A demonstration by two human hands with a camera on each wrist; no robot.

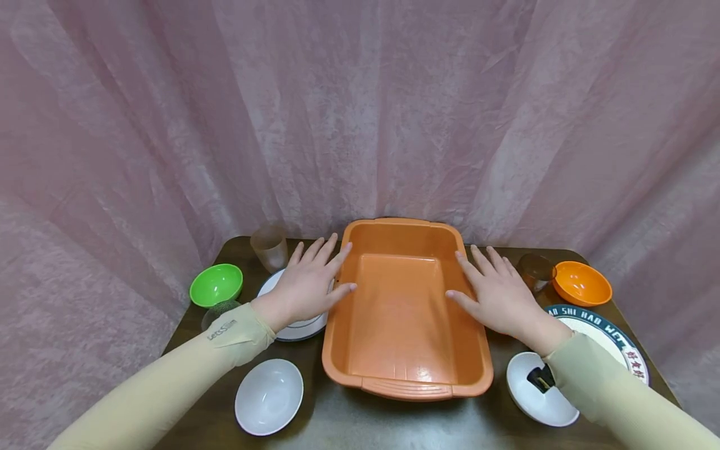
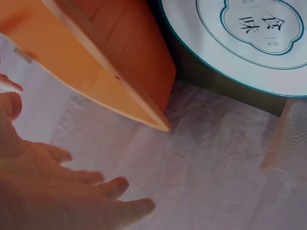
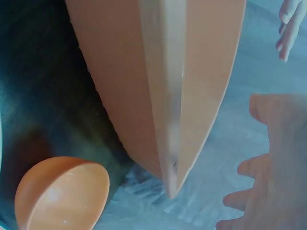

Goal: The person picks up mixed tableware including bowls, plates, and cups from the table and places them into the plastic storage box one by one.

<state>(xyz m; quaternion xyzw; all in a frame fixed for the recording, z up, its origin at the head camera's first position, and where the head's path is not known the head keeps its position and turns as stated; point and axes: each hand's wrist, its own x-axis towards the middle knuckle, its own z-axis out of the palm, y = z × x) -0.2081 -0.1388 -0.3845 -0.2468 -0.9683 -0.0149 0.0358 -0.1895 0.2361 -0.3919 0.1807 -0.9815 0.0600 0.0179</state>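
An orange rectangular basin (image 1: 402, 319) sits in the middle of the dark table in the head view. My left hand (image 1: 306, 287) hovers above its left rim, fingers spread and holding nothing. On the other side, my right hand (image 1: 500, 300) is held over the right rim, also with fingers apart and nothing gripped. Beneath the left hand is a blue-rimmed white plate (image 1: 304, 330), partly hidden; its printed characters show in the left wrist view. The right wrist view has a small orange bowl (image 3: 72, 199) beside the basin's wall, and the spread fingers (image 3: 240, 199) at the right.
At the left stand a green bowl (image 1: 216, 285), a clear cup (image 1: 270, 248), a dark glass (image 1: 216, 312) and a white bowl (image 1: 269, 398). To the right are a brown cup (image 1: 533, 270), an orange bowl (image 1: 582, 284), a lettered plate (image 1: 630, 350) and another white bowl (image 1: 540, 409). Pink curtain (image 1: 360, 112) hangs behind.
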